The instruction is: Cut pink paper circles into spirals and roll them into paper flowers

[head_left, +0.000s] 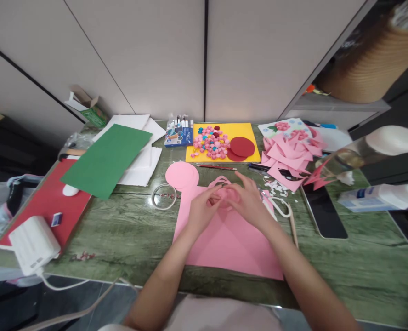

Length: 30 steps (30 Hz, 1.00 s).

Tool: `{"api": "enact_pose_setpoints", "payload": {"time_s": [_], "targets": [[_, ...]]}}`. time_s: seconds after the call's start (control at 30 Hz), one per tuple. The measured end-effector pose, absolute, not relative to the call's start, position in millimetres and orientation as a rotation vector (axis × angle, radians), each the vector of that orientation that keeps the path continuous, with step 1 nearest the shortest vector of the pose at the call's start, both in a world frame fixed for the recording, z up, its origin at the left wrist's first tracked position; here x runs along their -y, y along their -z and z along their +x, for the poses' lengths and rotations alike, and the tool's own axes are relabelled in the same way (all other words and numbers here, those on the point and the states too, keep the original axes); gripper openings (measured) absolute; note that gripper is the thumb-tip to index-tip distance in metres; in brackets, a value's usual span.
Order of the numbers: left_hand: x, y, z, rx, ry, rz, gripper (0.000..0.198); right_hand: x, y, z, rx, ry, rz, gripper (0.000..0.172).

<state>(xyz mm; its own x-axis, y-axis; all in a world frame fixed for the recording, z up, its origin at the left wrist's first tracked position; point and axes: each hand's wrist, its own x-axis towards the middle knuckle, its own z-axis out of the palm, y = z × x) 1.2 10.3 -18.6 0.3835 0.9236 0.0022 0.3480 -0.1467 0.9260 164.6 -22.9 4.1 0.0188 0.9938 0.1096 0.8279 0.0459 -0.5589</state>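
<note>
My left hand (pixel 205 206) and my right hand (pixel 248 201) meet over a large pink sheet of paper (pixel 233 250). Between their fingertips is a curled pink paper strip (pixel 229 196), with loops of it showing just beyond the fingers. Both hands are closed in a pinch on it; my right index finger points up and away. A round pink paper piece (pixel 181 175) lies at the sheet's upper left corner. White-handled scissors (pixel 280 208) rest beside my right hand, partly hidden by it. A roll of clear tape (pixel 164 196) lies to the left of the pink sheet.
Rolled paper balls (pixel 212 143) and dark red circles (pixel 241 147) lie on yellow paper (pixel 197 128) at the back. Pink offcuts (pixel 286 154), a phone (pixel 323 209) and a glue bottle (pixel 383 196) are on the right. Green paper (pixel 107 156) and a white adapter (pixel 35 243) lie left.
</note>
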Motion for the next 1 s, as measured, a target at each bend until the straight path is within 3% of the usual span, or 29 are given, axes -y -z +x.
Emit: {"api": "enact_pose_setpoints", "payload": {"time_s": [0.07,0.17,0.37,0.53,0.7,0.87,1.0], "targets": [[-10.3,16.4,-0.4,-1.128,-0.789,1.775,0.039,18.1,1.6,168.3,1.804,-0.501,-1.805,0.014],[-12.2,13.2,-4.1,-1.168,-0.932,1.756,0.033,20.0,6.0,174.5,1.682,-0.532,-1.766,0.008],[-18.2,16.8,-6.1,-1.104,-0.975,1.32,0.044,36.9,-4.3,176.7,1.41,-0.706,-1.705,0.016],[-16.1,13.9,-3.0,-0.904,-0.718,1.222,0.035,41.1,-4.4,172.8,1.382,-0.794,-1.738,0.014],[-14.3,8.2,-2.3,-0.802,-0.673,1.233,0.032,37.3,2.3,172.5,1.302,-0.946,-1.71,0.012],[-14.1,8.3,-3.0,-0.789,-0.666,1.312,0.032,33.4,0.5,171.3,0.996,-1.181,-1.45,0.035],[-9.9,8.3,-0.9,-0.914,-0.667,1.472,0.018,34.1,-2.2,170.9,0.955,-1.206,-1.39,0.021]]}}
